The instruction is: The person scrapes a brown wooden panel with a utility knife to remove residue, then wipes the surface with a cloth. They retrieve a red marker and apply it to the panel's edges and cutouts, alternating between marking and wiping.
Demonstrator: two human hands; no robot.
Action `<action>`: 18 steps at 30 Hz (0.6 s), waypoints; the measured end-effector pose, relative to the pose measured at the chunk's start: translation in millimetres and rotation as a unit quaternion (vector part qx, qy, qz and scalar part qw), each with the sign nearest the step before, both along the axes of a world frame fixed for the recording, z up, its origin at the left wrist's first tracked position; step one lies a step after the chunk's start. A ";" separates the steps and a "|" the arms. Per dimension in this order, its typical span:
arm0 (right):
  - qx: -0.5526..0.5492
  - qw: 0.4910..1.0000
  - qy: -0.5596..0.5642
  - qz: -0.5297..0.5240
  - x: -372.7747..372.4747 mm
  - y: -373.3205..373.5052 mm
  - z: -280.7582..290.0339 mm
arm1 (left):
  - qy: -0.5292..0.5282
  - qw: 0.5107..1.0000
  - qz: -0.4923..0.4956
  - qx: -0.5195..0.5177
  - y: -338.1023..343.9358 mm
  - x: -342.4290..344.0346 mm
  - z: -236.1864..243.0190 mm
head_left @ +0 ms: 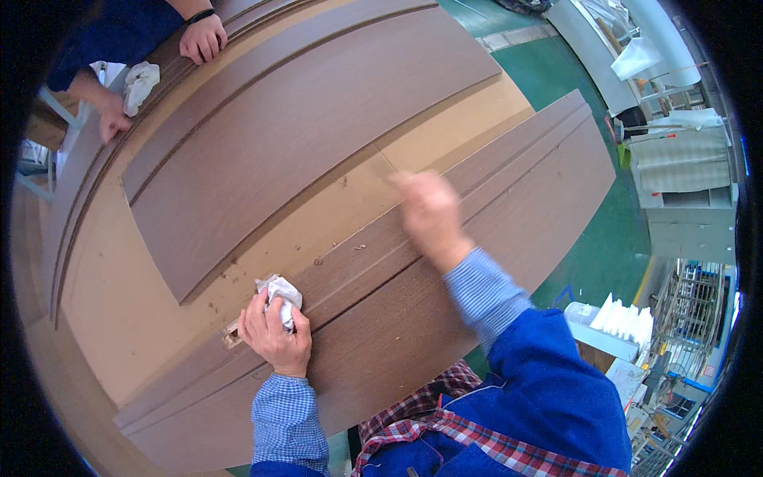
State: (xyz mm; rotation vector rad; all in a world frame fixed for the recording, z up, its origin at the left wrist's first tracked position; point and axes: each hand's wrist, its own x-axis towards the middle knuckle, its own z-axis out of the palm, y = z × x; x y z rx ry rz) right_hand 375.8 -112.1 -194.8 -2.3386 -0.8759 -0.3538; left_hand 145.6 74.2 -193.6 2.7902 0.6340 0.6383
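Works in a workshop with green floor [584,262] and cluttered racks [695,326] to the right, at a broad tan surface [95,270] bearing long brown panels. Leans over the near panel [445,294], lying flat with grooves running along its length. Grips a crumpled white cloth [284,304] in the left hand [274,338], pinched between thumb and fingers, just beside a small pale-edged recess [231,335] in the same panel. Reaches the right hand [429,211] toward the panel's far edge, blurred, fingers curled narrow, apparently around a thin stick-like tool [384,157]; cannot tell the hold for certain. Appears only partway along: shows the grooves already formed and the recess already cut, yet leaves dark crumbs [360,246] along the near panel's far edge and more scattered on the tan strip beyond. Cannot judge from this view whether finished or not on the middle panel [318,119], lying just past the strip. Includes a co-worker's hands [204,38] at upper left, resting on the far panel [70,211], with a second white cloth [141,86] close by.
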 end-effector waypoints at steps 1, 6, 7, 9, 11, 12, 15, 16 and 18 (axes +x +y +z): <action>-0.010 0.996 -0.068 -0.058 27.7 -28.5 -1.8 | -0.001 1.000 -0.003 0.001 -0.9 1.4 0.9; -0.049 0.981 -0.043 -0.183 64.5 -87.9 -3.7 | -0.004 1.000 -0.012 -0.001 -3.6 5.6 0.8; -0.039 0.982 -0.031 -0.184 57.4 -78.1 -4.0 | -0.005 1.000 -0.011 0.000 -3.7 5.4 1.1; -0.033 0.988 -0.034 -0.149 31.2 -52.7 -9.4 | -0.004 1.000 -0.009 0.001 -4.1 4.3 1.1; -0.053 0.991 -0.020 -0.121 -1.5 -22.5 -5.5 | -0.003 1.000 -0.009 0.000 -3.7 3.3 1.6; -0.039 0.994 -0.022 -0.102 -19.6 -9.2 -4.9 | -0.005 1.000 -0.013 -0.002 -3.8 4.3 2.6; -0.075 0.995 0.019 -0.056 -76.6 37.2 -6.6 | -0.006 1.000 -0.016 0.004 -5.0 5.4 3.5; -0.044 0.998 0.031 -0.029 -96.6 55.2 -4.5 | -0.005 1.000 -0.017 0.008 -3.9 4.8 2.8; 0.008 0.994 0.094 0.059 -124.9 82.6 -2.6 | -0.005 1.000 -0.015 0.010 -2.1 2.7 0.5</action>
